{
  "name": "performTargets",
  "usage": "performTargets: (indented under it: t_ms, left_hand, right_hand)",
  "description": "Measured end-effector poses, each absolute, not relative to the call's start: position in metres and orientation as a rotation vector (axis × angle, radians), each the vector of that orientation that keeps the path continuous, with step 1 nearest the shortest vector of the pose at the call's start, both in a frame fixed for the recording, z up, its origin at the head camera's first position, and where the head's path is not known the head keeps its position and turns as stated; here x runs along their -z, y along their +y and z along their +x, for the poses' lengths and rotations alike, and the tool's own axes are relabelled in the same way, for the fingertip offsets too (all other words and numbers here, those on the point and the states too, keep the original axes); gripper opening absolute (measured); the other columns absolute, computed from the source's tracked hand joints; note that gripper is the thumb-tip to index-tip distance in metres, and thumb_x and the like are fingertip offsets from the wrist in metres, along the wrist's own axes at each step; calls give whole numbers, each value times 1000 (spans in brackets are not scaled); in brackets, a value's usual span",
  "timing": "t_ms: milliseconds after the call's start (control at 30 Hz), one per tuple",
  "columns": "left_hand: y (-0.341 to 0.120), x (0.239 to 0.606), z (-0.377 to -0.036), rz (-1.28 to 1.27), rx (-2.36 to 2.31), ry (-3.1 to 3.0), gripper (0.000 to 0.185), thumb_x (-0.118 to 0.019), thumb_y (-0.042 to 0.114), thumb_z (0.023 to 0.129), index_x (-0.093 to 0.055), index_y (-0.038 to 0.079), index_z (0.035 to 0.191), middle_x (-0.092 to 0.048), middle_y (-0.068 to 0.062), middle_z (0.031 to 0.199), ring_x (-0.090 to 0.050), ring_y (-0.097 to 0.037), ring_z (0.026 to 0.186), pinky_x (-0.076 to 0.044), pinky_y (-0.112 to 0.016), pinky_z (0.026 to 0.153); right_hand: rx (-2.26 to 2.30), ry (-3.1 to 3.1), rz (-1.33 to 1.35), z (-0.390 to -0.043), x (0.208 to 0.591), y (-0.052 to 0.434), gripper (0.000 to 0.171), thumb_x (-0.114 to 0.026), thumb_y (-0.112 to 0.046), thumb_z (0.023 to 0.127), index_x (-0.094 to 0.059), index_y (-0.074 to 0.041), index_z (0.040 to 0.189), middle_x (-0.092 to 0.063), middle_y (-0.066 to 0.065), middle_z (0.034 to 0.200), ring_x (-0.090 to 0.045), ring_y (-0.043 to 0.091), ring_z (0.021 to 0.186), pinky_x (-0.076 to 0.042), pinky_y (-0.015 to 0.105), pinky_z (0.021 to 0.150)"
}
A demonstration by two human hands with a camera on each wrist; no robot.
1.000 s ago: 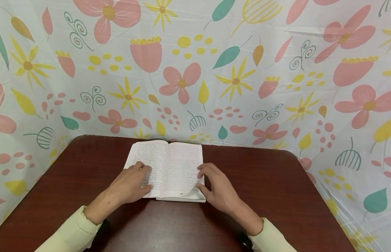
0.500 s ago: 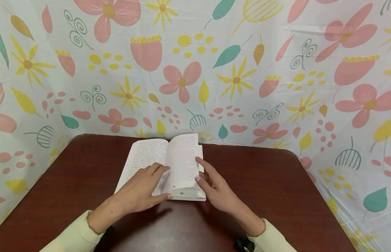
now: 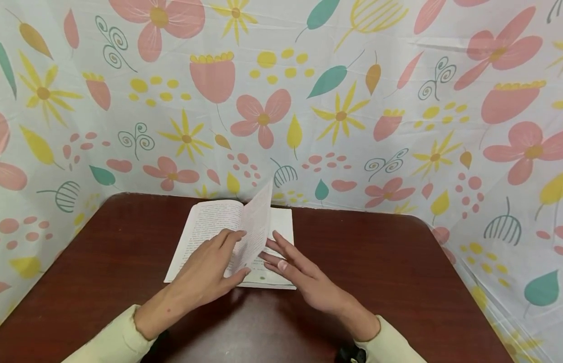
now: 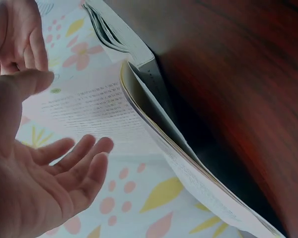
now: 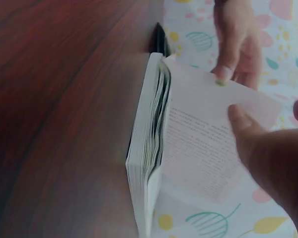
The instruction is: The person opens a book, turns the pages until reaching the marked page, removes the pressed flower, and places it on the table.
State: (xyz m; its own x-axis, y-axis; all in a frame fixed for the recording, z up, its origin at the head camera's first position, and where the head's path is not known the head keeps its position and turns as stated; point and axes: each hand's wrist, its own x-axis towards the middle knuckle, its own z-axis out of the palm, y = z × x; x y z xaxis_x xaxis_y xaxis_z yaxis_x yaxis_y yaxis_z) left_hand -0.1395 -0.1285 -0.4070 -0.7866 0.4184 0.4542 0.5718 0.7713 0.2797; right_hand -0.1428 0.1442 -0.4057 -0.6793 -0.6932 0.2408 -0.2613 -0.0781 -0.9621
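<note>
A thick open book [image 3: 209, 219] of printed text lies on the table. One page [image 3: 258, 217] stands raised on edge between the two halves, leaning left. Behind its right face is my right hand [image 3: 311, 280], its fingers extended and the fingertips right at the page. My left hand [image 3: 204, 267] is over the book's left half, fingers loosely bent, thumb near the raised page's lower edge. In the left wrist view the left hand [image 4: 35, 163] has a spread thumb and fingers with the page beyond them. The right wrist view shows the right thumb [image 5: 243, 124] in front of the page.
The dark reddish-brown table [image 3: 377, 262] extends on both sides of the book and in front of it. A white cloth [image 3: 399, 65] with pink, yellow and teal floral print hangs behind the table and along its sides.
The right-hand page has lifted and swung left until it stands on edge. My right hand has moved left with it, fingers straightening. My left hand has shifted right toward the book's middle.
</note>
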Motion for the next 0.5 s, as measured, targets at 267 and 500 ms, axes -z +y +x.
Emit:
performTargets:
  t_ms: [267,500]
  left_hand:
    - [-132,399,-138,-554,689,-2494,61,-79,20,90,-56,7,145,-68,-6,120,-70,-20,94,-57,-41,74]
    - [-136,397,-141,-415,623,-2459,77,-89,22,83,-53,5,148,-67,-15,128,-70,-37,82,-58,-51,70]
  right_hand:
    - [1115,2771,-1231,-150,410,146,40,-74,-11,100,-66,-10,139,-68,3,138,-63,16,130,-53,41,106]
    - [593,2968,-1155,-154,415,153,47,-82,-24,94,-70,-8,137,-66,4,142,-62,20,132,-54,42,105]
